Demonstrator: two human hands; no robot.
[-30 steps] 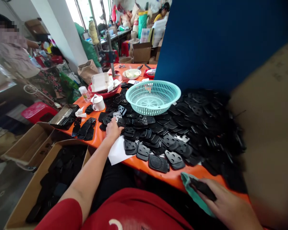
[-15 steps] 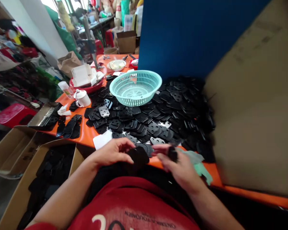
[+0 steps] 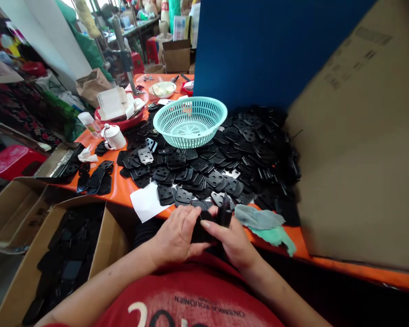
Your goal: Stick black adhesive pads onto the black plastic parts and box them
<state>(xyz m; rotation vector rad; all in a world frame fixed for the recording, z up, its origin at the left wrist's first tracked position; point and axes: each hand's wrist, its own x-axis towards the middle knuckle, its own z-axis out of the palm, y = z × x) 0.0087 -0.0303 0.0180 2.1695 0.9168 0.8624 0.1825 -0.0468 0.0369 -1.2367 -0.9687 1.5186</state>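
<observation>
A red shirt [image 3: 197, 284] is showing large pale letters [image 3: 138, 312] and small dark print [image 3: 209, 306] across its front. Black legwear [image 3: 146, 234] is showing too.

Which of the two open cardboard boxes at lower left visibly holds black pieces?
The nearer box, lower in the picture: black pieces lie heaped inside it, whereas none show in the farther box.

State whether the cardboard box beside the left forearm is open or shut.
Open: the cardboard box shows its inside, with black pieces visible in it.
</observation>
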